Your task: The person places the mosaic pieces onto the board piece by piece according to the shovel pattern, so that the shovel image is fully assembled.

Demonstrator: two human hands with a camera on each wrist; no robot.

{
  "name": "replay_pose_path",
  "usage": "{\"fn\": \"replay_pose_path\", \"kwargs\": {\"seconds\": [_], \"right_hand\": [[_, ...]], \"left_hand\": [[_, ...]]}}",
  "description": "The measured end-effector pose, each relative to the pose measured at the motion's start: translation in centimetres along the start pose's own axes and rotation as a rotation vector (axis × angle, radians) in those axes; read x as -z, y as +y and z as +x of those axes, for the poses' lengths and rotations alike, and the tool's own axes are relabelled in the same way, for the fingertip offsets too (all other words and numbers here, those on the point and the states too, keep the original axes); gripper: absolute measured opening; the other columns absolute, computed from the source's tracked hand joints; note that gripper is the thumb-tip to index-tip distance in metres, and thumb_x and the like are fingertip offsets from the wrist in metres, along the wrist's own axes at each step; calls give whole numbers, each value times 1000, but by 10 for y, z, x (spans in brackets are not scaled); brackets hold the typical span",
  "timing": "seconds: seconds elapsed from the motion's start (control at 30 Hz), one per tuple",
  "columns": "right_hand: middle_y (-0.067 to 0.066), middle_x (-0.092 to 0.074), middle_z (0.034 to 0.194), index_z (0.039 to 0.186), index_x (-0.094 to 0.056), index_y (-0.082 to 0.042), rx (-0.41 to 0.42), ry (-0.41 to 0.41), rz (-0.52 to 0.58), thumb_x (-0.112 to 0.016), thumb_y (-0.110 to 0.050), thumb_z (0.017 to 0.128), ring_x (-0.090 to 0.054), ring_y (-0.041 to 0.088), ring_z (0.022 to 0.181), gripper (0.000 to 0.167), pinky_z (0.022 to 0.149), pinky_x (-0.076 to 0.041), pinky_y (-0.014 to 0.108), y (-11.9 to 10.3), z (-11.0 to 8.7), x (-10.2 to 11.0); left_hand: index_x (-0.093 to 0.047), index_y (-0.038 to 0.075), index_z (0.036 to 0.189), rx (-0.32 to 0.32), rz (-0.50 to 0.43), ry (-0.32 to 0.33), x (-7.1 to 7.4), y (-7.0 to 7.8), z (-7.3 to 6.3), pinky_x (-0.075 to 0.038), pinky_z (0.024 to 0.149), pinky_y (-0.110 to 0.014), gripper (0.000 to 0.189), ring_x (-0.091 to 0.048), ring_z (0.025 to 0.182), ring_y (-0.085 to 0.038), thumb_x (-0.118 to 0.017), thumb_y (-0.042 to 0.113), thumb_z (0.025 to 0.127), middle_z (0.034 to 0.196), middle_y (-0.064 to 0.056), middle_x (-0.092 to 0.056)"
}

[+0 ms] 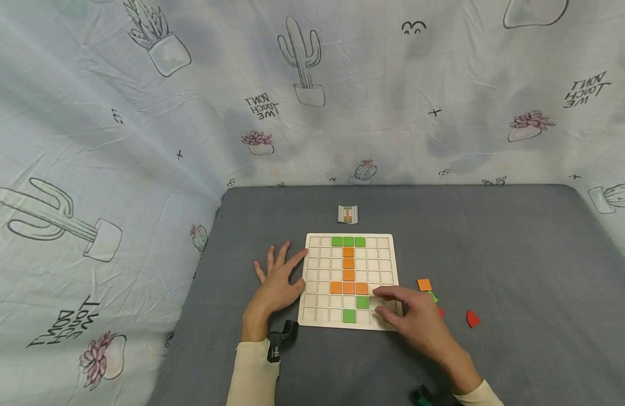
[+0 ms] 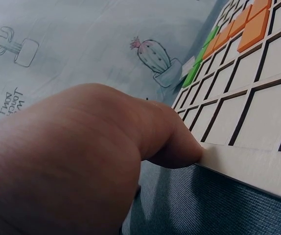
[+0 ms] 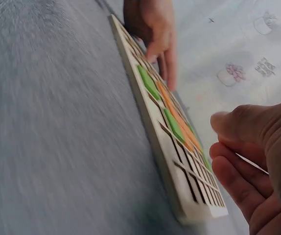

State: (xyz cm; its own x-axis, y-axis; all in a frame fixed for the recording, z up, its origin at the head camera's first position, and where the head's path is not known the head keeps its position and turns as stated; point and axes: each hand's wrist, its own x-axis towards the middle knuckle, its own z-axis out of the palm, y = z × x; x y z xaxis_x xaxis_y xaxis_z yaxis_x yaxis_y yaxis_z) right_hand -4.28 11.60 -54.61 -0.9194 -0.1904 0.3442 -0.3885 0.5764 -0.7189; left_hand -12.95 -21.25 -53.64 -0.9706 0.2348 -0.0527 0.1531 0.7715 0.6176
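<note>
A pale wooden grid board (image 1: 310,307) lies on the grey table with several green tiles (image 1: 348,241) and orange tiles (image 1: 349,263) set in its squares. Fingers spread, my left hand (image 1: 275,287) touches the board's left edge with thumb and index finger. In the left wrist view, the thumb (image 2: 179,142) rests on the board's rim. My right hand (image 1: 419,318) hovers over the board's lower right part, thumb and index finger apart, with nothing seen between them. Close to it lies a green tile (image 1: 362,302). The right wrist view shows the right hand's fingers (image 3: 243,181) loosely bent.
A small pattern card (image 1: 348,214) lies behind the board. To the right are a loose orange tile (image 1: 424,285), a green piece (image 1: 433,296) and a red piece (image 1: 441,312), the last two partly hidden. Another red piece (image 1: 473,318) lies farther right. Printed cloth (image 1: 363,135) hangs behind.
</note>
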Motion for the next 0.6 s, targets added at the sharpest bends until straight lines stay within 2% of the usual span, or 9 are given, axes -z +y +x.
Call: {"fn": "replay_pose_path", "kwargs": {"seconds": [0.1, 0.23, 0.33, 0.47, 0.6], "right_hand": [[-6, -83, 110, 118, -84, -20, -28, 19, -9, -96, -3, 80, -78, 13, 94, 43, 83, -63, 28, 6, -5, 14], [-2, -84, 107, 118, -84, -17, -68, 37, 16, -95, -3, 81, -76, 7, 90, 41, 74, -59, 16, 14, -12, 35], [1, -84, 107, 118, -84, -16, -76, 57, 45, -94, -2, 82, -77, 4, 91, 40, 74, -59, 12, 21, -17, 51], [3, -85, 107, 117, -84, -17, -58, 93, 25, -95, 0, 80, -78, -1, 96, 43, 87, -58, 9, 32, -23, 69], [1, -85, 103, 115, -85, -20, -48, 131, -43, -98, 1, 75, -75, -8, 94, 47, 81, -55, 6, 44, -30, 85]], "left_hand": [[-53, 25, 165, -3, -4, -3, 0, 0, 0, 18, 121, -84, 71, 4, 170, -51, -63, 16, 96, 183, -18, -20], [-52, 25, 165, -1, -10, -3, 1, 1, -1, 18, 121, -83, 71, 4, 170, -50, -63, 16, 96, 183, -18, -20], [-52, 25, 165, 2, -12, -1, 1, 1, -1, 18, 121, -83, 71, 5, 170, -50, -63, 15, 96, 183, -18, -19], [-52, 26, 166, 3, -15, -3, 1, 0, -1, 19, 121, -83, 71, 6, 170, -50, -64, 15, 96, 183, -17, -19], [-52, 26, 166, 2, -11, -8, 1, 1, -1, 19, 121, -83, 71, 5, 170, -50, -63, 16, 96, 183, -18, -19]]}}
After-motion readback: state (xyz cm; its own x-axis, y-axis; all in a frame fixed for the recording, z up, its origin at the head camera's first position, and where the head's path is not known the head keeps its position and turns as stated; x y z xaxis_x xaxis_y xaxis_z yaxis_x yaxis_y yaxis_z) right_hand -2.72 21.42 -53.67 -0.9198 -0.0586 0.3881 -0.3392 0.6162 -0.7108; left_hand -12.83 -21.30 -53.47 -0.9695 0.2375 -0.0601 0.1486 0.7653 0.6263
